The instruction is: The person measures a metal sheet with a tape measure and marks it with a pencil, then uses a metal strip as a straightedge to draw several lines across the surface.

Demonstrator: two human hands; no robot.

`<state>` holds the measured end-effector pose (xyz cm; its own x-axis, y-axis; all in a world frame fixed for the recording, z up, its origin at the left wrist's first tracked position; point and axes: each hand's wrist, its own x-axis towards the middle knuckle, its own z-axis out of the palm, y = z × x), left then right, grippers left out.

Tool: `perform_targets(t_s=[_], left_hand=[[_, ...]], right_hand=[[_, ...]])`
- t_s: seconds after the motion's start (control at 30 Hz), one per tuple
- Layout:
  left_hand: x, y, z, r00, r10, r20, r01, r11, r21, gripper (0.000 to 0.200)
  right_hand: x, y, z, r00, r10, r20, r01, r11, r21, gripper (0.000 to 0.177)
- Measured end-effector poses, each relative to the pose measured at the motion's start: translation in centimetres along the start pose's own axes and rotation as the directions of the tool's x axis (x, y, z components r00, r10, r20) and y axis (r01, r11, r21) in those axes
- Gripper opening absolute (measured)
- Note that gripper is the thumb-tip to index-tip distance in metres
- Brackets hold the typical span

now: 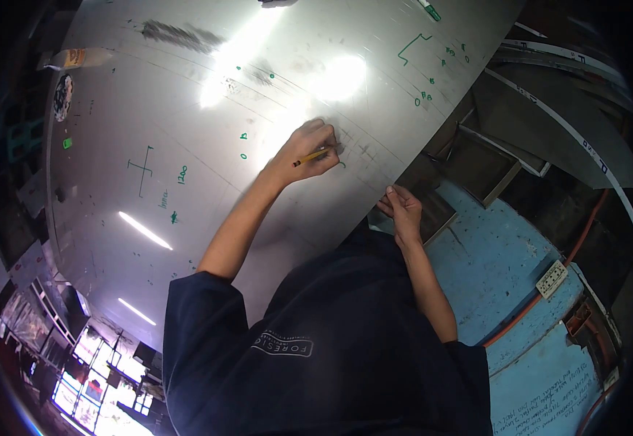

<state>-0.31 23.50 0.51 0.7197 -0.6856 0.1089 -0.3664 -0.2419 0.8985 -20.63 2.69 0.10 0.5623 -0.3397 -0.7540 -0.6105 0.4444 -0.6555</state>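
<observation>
My left hand (312, 151) is closed around a yellow pencil (310, 157) and rests on the shiny metal sheet (214, 174). The pencil's dark end points back toward my wrist; its other end is hidden by my fingers. Grey smudges and a short green mark lie beside my knuckles. Just off the sheet's right edge is my right hand (403, 211), its thumb and fingers drawn together. Whether anything small is between them, I cannot make out.
Green handwritten sketches and figures mark the sheet, and a green marker (430, 10) lies at its top edge. A bottle (83, 58) stands at upper left. To the right are metal offcuts (487, 163), curved white strips (585, 138) and a socket block (551, 280) on an orange cable.
</observation>
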Motion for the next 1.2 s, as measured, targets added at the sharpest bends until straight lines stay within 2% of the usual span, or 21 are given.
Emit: perform_targets(t_s=[0.13, 0.2, 0.53, 0.63, 0.7, 0.73, 0.8, 0.87, 0.93, 0.97, 1.0, 1.07, 1.1, 1.17, 1.2], left_hand=[[0.1, -0.1, -0.2, 0.999, 0.053, -0.001, -0.053, 0.998, 0.024, 0.020], [0.0, -0.1, -0.4, 0.996, 0.046, 0.081, -0.050, 0.997, 0.051, 0.021], [0.1, -0.1, 0.0, 0.998, 0.055, -0.014, -0.055, 0.998, 0.021, 0.022], [0.2, 0.1, -0.4, 0.999, 0.017, 0.034, -0.018, 0.999, 0.033, 0.021], [0.6, -0.4, -1.0, 0.986, 0.038, 0.165, -0.049, 0.997, 0.066, 0.014], [0.5, -0.2, -1.1, 0.987, 0.040, 0.154, -0.051, 0.996, 0.068, 0.014], [1.1, 0.1, -1.7, 0.967, -0.224, 0.120, 0.249, 0.932, -0.264, 0.007], [0.4, -0.3, -2.2, 0.976, -0.218, 0.028, 0.218, 0.949, -0.227, 0.008], [-1.0, 1.3, -2.6, 0.876, -0.436, -0.206, 0.356, 0.873, -0.333, 0.020], [-1.9, 1.4, -2.5, 0.866, -0.392, -0.311, 0.249, 0.877, -0.410, 0.028], [-3.1, 2.1, -2.7, 0.864, -0.383, -0.327, 0.237, 0.882, -0.407, 0.028], [-6.1, 3.5, -3.2, 0.785, -0.489, -0.381, 0.281, 0.829, -0.484, 0.034], [-8.1, 3.8, -3.1, 0.780, -0.481, -0.400, 0.267, 0.834, -0.482, 0.034], [-12.6, 4.3, -2.5, 0.662, -0.589, -0.464, 0.333, 0.786, -0.522, 0.040], [-14.0, 4.5, -2.4, 0.658, -0.582, -0.478, 0.319, 0.791, -0.523, 0.040]], right_hand=[[0.2, 0.4, -0.1, 1.000, -0.006, -0.007, 0.006, 1.000, 0.003, 0.031], [0.3, 0.6, -0.3, 1.000, -0.012, -0.002, 0.012, 1.000, 0.004, 0.031], [0.1, 0.0, 0.1, 1.000, -0.007, -0.027, 0.007, 1.000, 0.007, 0.028], [0.0, 0.1, 0.1, 1.000, -0.005, -0.023, 0.005, 1.000, 0.014, 0.030], [0.4, 0.7, -0.3, 1.000, -0.028, -0.008, 0.028, 1.000, 0.008, 0.031], [0.3, 0.8, -0.4, 0.999, -0.035, -0.002, 0.035, 0.999, 0.001, 0.031], [0.6, 0.6, -0.2, 0.999, -0.044, 0.004, 0.044, 0.999, 0.014, 0.032], [0.5, 0.5, 0.0, 0.997, -0.072, 0.023, 0.072, 0.997, 0.006, 0.032], [0.7, 0.4, -0.2, 0.994, -0.099, 0.044, 0.100, 0.995, 0.000, 0.032], [0.9, 0.3, -0.3, 0.995, -0.085, 0.056, 0.086, 0.996, 0.000, 0.033], [1.0, 0.3, -0.4, 0.995, -0.071, 0.069, 0.071, 0.997, -0.001, 0.034], [1.4, 0.5, -0.7, 0.993, -0.082, 0.085, 0.083, 0.996, -0.018, 0.034], [1.6, 0.6, -0.7, 0.993, -0.077, 0.089, 0.080, 0.996, -0.028, 0.034], [1.8, 0.6, -0.8, 0.989, -0.096, 0.110, 0.100, 0.995, -0.029, 0.034], [1.9, 0.6, -0.8, 0.991, -0.091, 0.100, 0.093, 0.996, -0.014, 0.035]])
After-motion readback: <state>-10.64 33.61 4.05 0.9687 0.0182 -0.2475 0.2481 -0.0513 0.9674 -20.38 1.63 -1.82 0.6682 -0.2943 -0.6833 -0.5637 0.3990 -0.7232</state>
